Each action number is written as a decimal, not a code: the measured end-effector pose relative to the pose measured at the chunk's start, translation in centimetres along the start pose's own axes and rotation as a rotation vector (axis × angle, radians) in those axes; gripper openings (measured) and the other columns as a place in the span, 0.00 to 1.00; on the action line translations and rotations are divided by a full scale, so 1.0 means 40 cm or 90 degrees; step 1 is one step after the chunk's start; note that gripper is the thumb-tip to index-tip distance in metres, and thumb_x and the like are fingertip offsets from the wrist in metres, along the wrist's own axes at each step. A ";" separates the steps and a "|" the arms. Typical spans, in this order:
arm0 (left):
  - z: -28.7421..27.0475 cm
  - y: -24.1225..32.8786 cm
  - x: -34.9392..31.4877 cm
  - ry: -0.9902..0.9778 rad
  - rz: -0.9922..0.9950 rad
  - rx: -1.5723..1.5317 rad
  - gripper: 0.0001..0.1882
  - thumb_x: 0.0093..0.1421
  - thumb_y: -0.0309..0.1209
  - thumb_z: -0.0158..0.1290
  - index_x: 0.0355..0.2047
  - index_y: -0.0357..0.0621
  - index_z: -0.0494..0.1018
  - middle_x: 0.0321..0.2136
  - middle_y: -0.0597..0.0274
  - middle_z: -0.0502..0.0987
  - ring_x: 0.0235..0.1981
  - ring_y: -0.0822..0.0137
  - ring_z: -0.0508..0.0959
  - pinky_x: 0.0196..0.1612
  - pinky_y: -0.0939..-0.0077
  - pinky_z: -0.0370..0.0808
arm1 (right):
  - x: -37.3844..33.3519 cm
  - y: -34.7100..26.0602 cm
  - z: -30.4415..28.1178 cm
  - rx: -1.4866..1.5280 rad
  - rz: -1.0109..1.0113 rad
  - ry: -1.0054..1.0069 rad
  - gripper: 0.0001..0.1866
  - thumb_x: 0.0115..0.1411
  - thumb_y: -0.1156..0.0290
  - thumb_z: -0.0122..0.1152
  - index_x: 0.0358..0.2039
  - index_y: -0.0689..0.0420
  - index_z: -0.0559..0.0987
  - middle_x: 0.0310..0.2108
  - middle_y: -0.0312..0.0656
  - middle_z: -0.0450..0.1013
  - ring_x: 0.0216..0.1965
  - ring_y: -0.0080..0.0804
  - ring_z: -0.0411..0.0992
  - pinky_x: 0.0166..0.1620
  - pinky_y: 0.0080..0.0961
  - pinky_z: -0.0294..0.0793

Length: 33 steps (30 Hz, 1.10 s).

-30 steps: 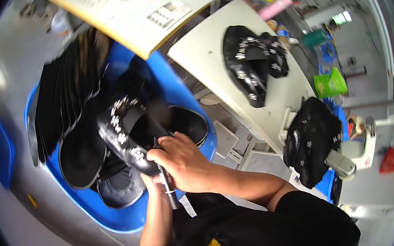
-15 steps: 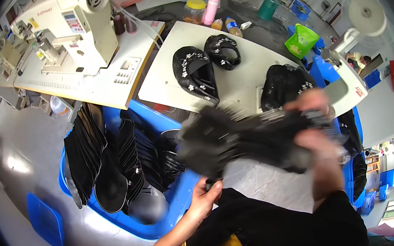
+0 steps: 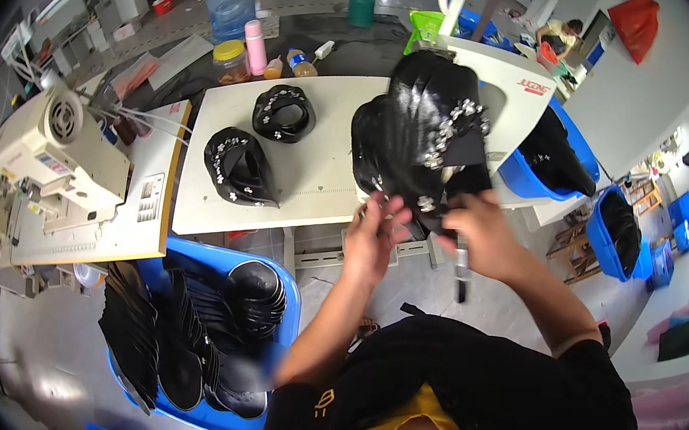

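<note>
The right hand (image 3: pixel 482 231) is closed around a marker pen (image 3: pixel 461 276), its lower end pointing down, just off the near edge of the white worktable (image 3: pixel 322 171). That hand also meets the lower end of a stack of black shoe uppers with silver flower trim (image 3: pixel 435 111), above the worktable's right part; blur hides whether its fingers pinch the layers. The left hand (image 3: pixel 369 244) is half curled at the worktable's near edge, beside the stack's lower left side; whether it grips anything I cannot tell.

Good handling probably calls for both hands squaring the layers from their sides, with light pressure, so the glossy faces don't crease and the flowers don't snag. The pen is best angled away from the material.

Another black bundle (image 3: pixel 367 140) sits on the worktable, close against the stack's left. Two single uppers (image 3: pixel 239 167) lie on the worktable's left part. A blue tub (image 3: pixel 292 302) of black pieces stands below the worktable's left end.
</note>
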State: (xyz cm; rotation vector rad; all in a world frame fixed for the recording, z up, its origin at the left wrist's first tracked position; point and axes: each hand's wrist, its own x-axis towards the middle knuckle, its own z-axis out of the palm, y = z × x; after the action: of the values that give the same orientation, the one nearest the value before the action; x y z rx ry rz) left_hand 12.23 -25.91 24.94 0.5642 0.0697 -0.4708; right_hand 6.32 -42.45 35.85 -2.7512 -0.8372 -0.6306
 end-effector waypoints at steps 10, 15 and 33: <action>0.081 0.099 0.225 -0.025 0.220 0.137 0.23 0.61 0.33 0.49 0.54 0.42 0.58 0.50 0.53 0.67 0.48 0.64 0.69 0.48 0.70 0.70 | 0.046 0.021 -0.037 0.188 -0.080 -0.057 0.15 0.42 0.69 0.65 0.29 0.51 0.69 0.22 0.36 0.66 0.24 0.36 0.67 0.30 0.30 0.59; -0.082 -0.081 0.222 0.015 0.181 0.046 0.20 0.59 0.18 0.45 0.52 0.40 0.59 0.47 0.53 0.69 0.46 0.63 0.72 0.47 0.72 0.73 | 0.039 0.028 -0.035 0.111 -0.070 -0.069 0.16 0.37 0.69 0.68 0.27 0.49 0.70 0.23 0.35 0.65 0.24 0.37 0.65 0.30 0.31 0.59; -0.040 0.040 0.363 -0.257 0.607 0.625 0.13 0.52 0.23 0.53 0.39 0.47 0.72 0.43 0.59 0.74 0.57 0.57 0.62 0.58 0.60 0.54 | -0.023 0.127 0.402 -0.146 -0.055 0.245 0.10 0.55 0.66 0.58 0.35 0.50 0.69 0.40 0.43 0.72 0.42 0.46 0.65 0.44 0.43 0.61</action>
State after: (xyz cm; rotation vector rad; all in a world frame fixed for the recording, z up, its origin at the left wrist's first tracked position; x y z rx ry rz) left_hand 26.01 -29.83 21.60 1.3450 -0.8299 0.3746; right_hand 13.99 -42.16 20.79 -2.6568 -0.8366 -1.2944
